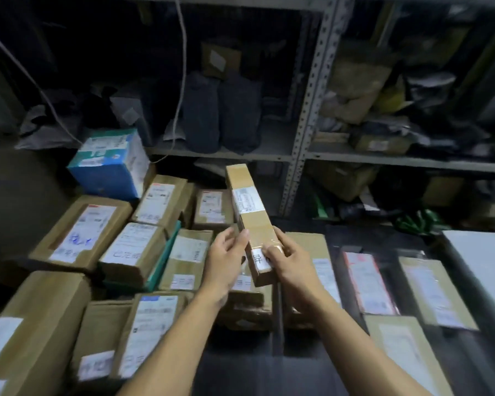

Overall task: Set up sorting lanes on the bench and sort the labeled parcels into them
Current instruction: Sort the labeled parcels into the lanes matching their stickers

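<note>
long parcel (250, 221): brown cardboard, glossy tape | shelf upright (312, 110): perforated grey metal

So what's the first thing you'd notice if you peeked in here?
First, the long brown box in the middle, tilted up, with the left hand touching its side and the right hand gripping its near end. Next, the crowd of labeled cardboard parcels packed together on the left, with a bright blue box behind them. Dim metal shelves stuffed with bags fill the back.
</note>
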`<state>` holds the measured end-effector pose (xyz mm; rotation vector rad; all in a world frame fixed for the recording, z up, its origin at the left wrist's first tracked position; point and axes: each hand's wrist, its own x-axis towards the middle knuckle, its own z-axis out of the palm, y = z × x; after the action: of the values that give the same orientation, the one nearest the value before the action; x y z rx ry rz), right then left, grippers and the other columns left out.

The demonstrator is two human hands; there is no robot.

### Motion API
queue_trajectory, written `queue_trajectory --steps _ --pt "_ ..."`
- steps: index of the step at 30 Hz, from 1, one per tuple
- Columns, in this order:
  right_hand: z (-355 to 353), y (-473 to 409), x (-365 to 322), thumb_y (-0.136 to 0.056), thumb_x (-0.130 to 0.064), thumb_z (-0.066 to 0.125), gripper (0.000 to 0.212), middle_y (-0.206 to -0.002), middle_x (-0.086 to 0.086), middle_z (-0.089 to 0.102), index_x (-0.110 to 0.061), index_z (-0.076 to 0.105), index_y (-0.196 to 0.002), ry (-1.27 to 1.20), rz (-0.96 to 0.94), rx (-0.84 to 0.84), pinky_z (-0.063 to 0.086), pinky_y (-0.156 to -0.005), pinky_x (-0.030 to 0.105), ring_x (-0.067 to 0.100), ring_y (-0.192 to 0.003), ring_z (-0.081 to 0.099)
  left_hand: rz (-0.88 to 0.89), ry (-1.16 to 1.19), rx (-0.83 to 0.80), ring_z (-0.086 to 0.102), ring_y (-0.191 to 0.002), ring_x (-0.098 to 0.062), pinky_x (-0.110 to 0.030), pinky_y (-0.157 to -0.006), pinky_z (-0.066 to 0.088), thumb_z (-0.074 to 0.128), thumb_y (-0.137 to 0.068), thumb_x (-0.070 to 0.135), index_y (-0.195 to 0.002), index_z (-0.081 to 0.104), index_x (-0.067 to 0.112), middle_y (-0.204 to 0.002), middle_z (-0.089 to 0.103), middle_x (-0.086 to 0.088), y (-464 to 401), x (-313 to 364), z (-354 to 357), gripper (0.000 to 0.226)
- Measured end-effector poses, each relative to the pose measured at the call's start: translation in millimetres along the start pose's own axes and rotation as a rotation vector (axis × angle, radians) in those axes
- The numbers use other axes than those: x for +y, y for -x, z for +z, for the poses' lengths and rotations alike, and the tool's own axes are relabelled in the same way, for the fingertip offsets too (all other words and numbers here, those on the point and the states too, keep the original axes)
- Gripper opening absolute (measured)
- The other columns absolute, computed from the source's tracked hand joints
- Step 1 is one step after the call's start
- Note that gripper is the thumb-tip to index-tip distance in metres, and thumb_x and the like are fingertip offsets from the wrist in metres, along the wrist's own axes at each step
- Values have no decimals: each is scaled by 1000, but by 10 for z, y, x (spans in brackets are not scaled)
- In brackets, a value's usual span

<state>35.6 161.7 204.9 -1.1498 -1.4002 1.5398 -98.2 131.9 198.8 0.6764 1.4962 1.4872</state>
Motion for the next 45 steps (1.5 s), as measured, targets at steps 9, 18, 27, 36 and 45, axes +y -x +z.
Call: queue_trajectory --steps 9,18,27,36,45 --pt "-2057 847 252 -93 -19 62 38 -110 -6 74 -39 63 -125 114 121 228 59 -75 32 13 -96 71 -193 75 -392 74 -82 -12 -22 -60 56 66 -90 10 -143 32 2 -82 76 11 635 -545 1844 64" --pt "-3518 1553 325 -70 -55 78 66 -114 -20 65 -41 51 -129 469 282 324 49 -80 12 -9 -97 62 -345 -43 -639 72 -82 -7 -19 -59 55 72 -84 5 -155 15 16 -115 67 -5 1371 -1220 3223 92" --pt "-4141 1857 597 -63 -44 69 32 -94 -18 66 -55 53 -88 599 307 387 52 -73 21 2 -88 64 -399 -57 -731 70 -78 2 -14 -61 53 64 -89 -2 -105 50 28 -79 73 18 1796 -1687 3922 36" --pt "-4511 2078 1169 -71 -27 70 60 -102 -12 60 -34 46 -125 692 433 389 47 -68 25 14 -93 61 -341 -122 -615 39 -137 -13 -43 -116 30 51 -99 37 -149 34 22 -150 42 2 1820 -1675 4028 55" --pt "-4603 2292 1693 -76 -29 69 53 -106 -5 63 -27 47 -124 758 560 248 44 -60 21 14 -90 59 -288 -113 -638 61 -92 14 -24 -90 37 35 -102 44 -99 54 39 -86 68 33 1818 -1620 3986 19"
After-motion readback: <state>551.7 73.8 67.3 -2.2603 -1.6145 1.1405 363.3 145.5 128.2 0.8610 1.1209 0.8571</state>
